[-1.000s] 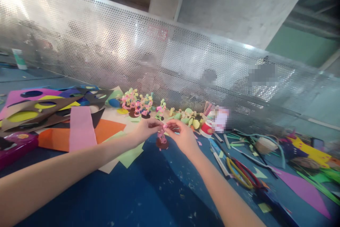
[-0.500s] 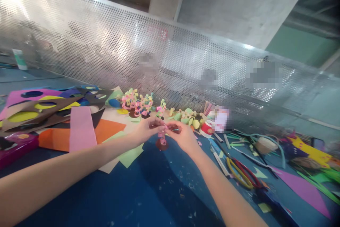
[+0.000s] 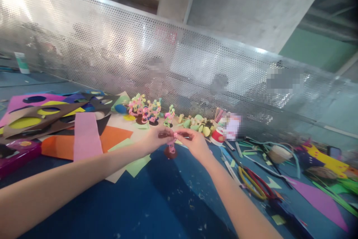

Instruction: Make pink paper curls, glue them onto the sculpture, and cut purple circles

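Both hands meet at the middle of the blue table, fingertips pinched on a small pink piece [image 3: 175,134], perhaps paper or foam. My left hand [image 3: 156,138] closes on it from the left, my right hand [image 3: 194,141] from the right. Just below the fingers stands a little pink paper figure [image 3: 171,147] on a round brown base [image 3: 170,153]; its top is hidden by the fingers, so whether the piece touches it I cannot tell. Behind the hands are several similar pink and green paper figures [image 3: 151,111] on round bases.
Cut coloured sheets [image 3: 25,122] and a pink strip [image 3: 87,134] lie left, beside a magenta box [image 3: 19,155]. On the right are yellow-handled [image 3: 251,183] and red-handled tools, a craft knife [image 3: 229,167] and a red-and-white tub [image 3: 217,136]. A perforated metal panel [image 3: 112,45] borders the back.
Both hands have dropped very slightly, staying together over the pink figure. The fingers of my left hand have shifted a little around the pink piece.
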`<action>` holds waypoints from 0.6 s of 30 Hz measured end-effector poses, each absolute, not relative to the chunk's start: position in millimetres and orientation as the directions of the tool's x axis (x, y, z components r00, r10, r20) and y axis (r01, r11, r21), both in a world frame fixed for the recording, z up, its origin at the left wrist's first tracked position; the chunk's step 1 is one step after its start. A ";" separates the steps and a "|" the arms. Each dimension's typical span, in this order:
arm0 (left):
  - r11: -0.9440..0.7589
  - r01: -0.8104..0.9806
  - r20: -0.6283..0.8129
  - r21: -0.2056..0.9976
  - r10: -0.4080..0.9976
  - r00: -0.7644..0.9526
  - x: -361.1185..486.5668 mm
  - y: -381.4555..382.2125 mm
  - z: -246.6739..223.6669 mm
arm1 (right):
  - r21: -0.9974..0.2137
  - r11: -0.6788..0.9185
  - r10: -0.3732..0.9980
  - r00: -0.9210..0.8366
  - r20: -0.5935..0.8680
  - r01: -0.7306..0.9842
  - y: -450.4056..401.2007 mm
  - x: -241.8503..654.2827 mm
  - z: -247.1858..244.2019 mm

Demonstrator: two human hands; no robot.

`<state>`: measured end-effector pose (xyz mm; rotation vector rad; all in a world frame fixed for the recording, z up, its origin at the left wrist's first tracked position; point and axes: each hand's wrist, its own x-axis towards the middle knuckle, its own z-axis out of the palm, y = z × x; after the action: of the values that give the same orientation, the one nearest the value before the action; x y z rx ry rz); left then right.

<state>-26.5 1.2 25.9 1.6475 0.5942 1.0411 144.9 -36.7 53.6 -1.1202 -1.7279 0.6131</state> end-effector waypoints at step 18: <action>-0.271 -0.135 0.302 0.953 0.818 0.490 -26.9 -0.4 25.9 | -0.795 0.417 0.906 -0.130 0.404 0.441 -41.5 144.1 59.4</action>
<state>-26.9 -0.4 25.9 1.5826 0.6056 1.0319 144.1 -41.5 59.4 -1.1731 -1.7434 0.6278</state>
